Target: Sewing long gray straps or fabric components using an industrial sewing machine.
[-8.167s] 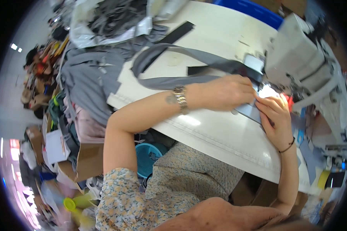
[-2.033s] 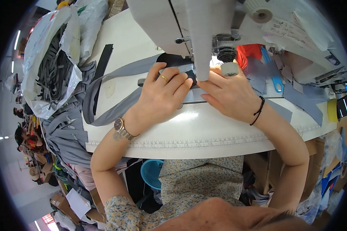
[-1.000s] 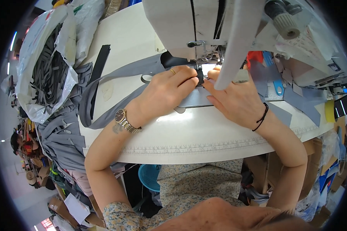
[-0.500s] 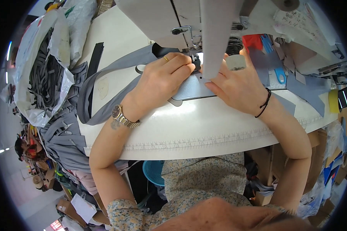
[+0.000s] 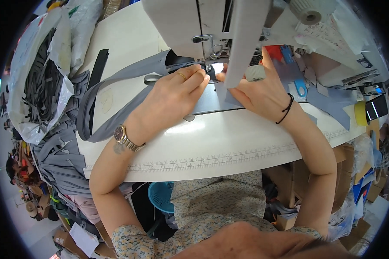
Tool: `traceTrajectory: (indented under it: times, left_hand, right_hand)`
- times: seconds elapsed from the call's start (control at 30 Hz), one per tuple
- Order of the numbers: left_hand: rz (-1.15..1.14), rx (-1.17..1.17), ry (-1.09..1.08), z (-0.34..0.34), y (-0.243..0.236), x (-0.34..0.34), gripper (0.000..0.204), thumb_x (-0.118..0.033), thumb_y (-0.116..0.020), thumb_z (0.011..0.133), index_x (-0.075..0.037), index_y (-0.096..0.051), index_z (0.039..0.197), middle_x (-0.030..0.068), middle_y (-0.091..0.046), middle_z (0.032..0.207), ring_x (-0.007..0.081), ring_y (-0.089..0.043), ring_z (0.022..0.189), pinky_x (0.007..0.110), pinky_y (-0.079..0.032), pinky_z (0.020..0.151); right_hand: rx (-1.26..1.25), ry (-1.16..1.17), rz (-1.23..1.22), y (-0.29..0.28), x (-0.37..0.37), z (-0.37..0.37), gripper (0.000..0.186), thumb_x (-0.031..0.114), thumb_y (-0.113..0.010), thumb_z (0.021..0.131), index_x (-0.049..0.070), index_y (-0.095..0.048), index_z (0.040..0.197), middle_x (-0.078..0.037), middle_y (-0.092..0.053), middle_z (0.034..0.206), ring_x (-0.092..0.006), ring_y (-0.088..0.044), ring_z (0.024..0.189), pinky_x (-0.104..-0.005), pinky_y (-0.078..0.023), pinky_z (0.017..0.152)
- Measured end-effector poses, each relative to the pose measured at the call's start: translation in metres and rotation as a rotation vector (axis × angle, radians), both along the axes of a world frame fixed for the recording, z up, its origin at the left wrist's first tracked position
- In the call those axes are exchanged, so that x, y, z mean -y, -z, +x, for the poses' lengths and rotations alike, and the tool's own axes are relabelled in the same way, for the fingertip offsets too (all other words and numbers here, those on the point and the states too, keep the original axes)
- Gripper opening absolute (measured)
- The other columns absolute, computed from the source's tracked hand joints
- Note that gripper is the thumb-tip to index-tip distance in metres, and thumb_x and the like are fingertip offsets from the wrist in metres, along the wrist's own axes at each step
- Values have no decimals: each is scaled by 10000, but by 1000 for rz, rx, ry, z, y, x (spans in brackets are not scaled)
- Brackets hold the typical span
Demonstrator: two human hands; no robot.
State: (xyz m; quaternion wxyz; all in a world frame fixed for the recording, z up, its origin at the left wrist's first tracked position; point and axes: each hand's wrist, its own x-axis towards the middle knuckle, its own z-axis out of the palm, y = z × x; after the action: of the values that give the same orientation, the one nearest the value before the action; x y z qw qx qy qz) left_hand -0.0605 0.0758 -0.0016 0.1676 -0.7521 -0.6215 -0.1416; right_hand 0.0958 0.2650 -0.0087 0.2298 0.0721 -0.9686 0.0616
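My left hand (image 5: 170, 95) is closed at the presser foot (image 5: 208, 69) of a white sewing machine (image 5: 173, 21), its fingertips pinching the end of a grey fabric strip (image 5: 129, 73). That strip loops back over the table to the left. My right hand (image 5: 263, 97) reaches in from the other side of the foot. A white upright part of the machine hides most of its fingers; one fingertip shows near the lit needle area. The thumb lies by a grey fabric piece (image 5: 232, 99) on the metal plate (image 5: 203, 102). Whether this hand grips it is hidden.
A black strip (image 5: 100, 67) lies on the white table (image 5: 203, 142), left of the loop. Beyond it are a plastic bag (image 5: 65, 97) of grey strips and piled grey fabric (image 5: 60, 166). Blue scissors-like handle (image 5: 300, 87), grey pieces (image 5: 333, 103) and yellow tape (image 5: 360, 113) lie right.
The whole view has shifted, so most things sit slightly further left. My left hand stays at the presser foot; my right hand stays beside it. A grey fabric piece now shows more clearly below the right thumb.
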Motion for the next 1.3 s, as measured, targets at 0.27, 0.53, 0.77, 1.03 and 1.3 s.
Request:
traceTrajectory:
  times: [0.27, 0.53, 0.77, 1.03, 1.3]
  left_hand:
    - [17, 38, -51, -20, 9, -6, 326, -36, -634, 813, -1, -672, 1134, 134, -669, 1151, 285, -662, 1082, 360, -571, 864]
    - [1, 1, -175, -18, 11, -10, 304, -55, -622, 832, -21, -685, 1128, 119, -679, 1172, 272, -648, 1141, 321, -551, 917]
    - [50, 55, -200, -18, 13, 10, 302, -55, -624, 825, -21, -681, 1120, 98, -676, 1206, 248, -660, 1108, 330, -575, 853]
    - [89, 157, -50, 20, 5, 63, 274, -24, -707, 752, -2, -705, 1026, 146, -704, 1121, 270, -695, 1020, 353, -591, 792]
    - [103, 136, 28, 33, 7, 67, 232, -70, -682, 732, 8, -689, 950, 159, -702, 1097, 285, -688, 1019, 369, -588, 825]
  right_hand:
    - [-134, 53, 117, 10, -7, -14, 109, 209, -654, 833, 151, -733, 786, -86, -680, 847, -286, -622, 1004, -567, -280, 1119]
    - [-103, 108, 254, 11, -6, -13, 162, 247, -637, 894, 137, -755, 876, -101, -680, 818, -284, -629, 1027, -574, -247, 1147]
    - [-19, 99, 296, 1, -3, 0, 224, 303, -636, 911, 123, -767, 886, -110, -677, 955, -276, -615, 1092, -534, -277, 1154]
    - [66, -162, -42, -20, 14, 4, 256, 90, -706, 818, 110, -722, 1072, -58, -695, 987, -265, -663, 914, -397, -549, 809]
    - [93, -200, -251, -18, 62, -49, 367, 51, -596, 845, 37, -598, 1212, -96, -630, 1105, -302, -663, 879, -397, -549, 774]
